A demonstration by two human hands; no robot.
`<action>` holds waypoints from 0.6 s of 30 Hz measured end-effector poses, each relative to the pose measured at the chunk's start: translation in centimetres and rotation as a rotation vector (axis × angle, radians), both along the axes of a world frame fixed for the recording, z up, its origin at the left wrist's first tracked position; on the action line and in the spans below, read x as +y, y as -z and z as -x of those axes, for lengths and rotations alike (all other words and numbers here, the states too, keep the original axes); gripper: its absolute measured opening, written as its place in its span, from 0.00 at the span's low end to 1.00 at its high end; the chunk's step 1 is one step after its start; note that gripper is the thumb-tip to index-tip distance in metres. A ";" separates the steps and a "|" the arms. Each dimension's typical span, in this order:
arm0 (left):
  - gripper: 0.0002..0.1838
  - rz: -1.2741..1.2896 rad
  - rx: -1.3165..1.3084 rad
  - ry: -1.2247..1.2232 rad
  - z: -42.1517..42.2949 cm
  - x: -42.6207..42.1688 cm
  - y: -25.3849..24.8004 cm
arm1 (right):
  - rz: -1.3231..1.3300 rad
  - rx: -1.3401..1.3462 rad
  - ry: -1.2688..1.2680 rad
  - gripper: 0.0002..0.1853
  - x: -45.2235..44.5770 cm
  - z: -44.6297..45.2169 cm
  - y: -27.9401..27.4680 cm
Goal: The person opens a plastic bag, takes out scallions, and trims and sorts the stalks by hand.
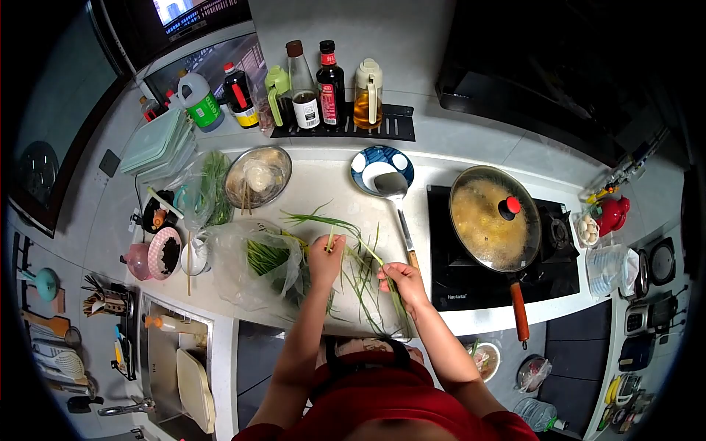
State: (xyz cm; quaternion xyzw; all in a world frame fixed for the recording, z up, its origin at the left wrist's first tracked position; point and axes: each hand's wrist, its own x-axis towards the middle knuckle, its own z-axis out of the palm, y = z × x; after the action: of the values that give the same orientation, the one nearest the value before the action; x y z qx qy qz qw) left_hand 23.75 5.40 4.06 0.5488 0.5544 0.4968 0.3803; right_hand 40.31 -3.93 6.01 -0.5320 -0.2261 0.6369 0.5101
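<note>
At lower left you have the sink (163,378), a pale board (195,389) standing in it. Left of centre, a clear plastic bag (228,283) lies on the counter (323,173) with a bunch of greens (268,259) showing at its mouth; above it sits a steel bowl (283,176).

Near the centre, your left hand (326,257) has its grip closed on a thin stalk (330,239), the pale end poking up past your fingers. Loose green stalks (360,275) are strewn over the counter between your hands, some reaching the near edge. Just right of centre, your right hand (403,284) has its grip clamped on long stalks (376,256), one pale end pointing up and left.

Above that hand, a spatula (401,217) rests its head on a blue plate (360,180). To the right, a lidded pan (489,228) sits on the black stove (471,292).
</note>
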 end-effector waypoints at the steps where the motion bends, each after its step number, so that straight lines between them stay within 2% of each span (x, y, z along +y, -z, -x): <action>1: 0.10 0.000 0.017 0.020 0.3 0.2 0.2 | 0.006 0.033 -0.020 0.09 -0.1 -0.1 -0.1; 4: 0.10 0.003 0.068 0.050 0.9 0.4 0.7 | 0.021 0.180 -0.072 0.10 -0.2 -0.2 -0.4; 8: 0.11 0.033 0.111 -0.034 1.7 0.8 2.6 | 0.073 0.263 -0.086 0.10 -0.2 -0.3 -0.7; 12: 0.12 0.103 0.198 -0.094 2.1 0.4 1.8 | 0.068 0.300 -0.035 0.10 0.0 -0.5 -0.3; 15: 0.15 0.117 0.230 0.105 1.8 -0.4 2.1 | 0.118 0.270 0.005 0.10 0.3 -0.2 -1.0; 18: 0.16 0.179 0.077 0.137 -0.5 -2.0 -0.8 | 0.117 0.305 -0.030 0.10 0.5 0.1 -1.0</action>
State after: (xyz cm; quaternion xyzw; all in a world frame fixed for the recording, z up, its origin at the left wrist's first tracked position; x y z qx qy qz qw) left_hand 24.28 3.37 4.90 0.5680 0.5720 0.3966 0.4392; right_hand 40.22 -3.40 7.01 -0.4543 -0.1164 0.7300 0.4972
